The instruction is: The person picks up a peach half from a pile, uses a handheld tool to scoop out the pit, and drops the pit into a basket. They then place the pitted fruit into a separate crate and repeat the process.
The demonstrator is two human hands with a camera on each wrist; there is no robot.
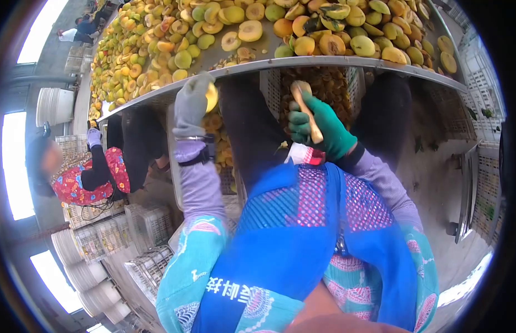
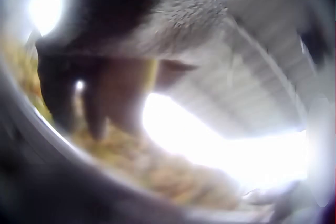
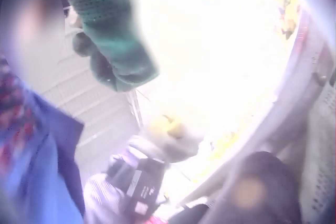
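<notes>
My left hand [image 1: 191, 105], in a grey glove, holds a yellow peach half [image 1: 212, 97] by the near edge of the metal table [image 1: 235, 67]. The same peach half [image 3: 173, 128] shows pale and washed out in the right wrist view. In a green glove, my right hand [image 1: 330, 126] grips a short wooden tool [image 1: 309, 114] with a rounded top end, held slanted above my lap. Glare hides much of the right wrist view, and the left wrist view is blurred. Halved and whole peaches [image 1: 249, 31] are heaped on the table.
Between my knees, under the table edge, stands a white crate [image 1: 355, 89] of brownish fruit pieces. More cut fruit [image 1: 220, 141] lies in a container below my left hand. Another person [image 1: 91, 177] sits at the left. Stacked crates and white basins [image 1: 55, 105] stand beyond.
</notes>
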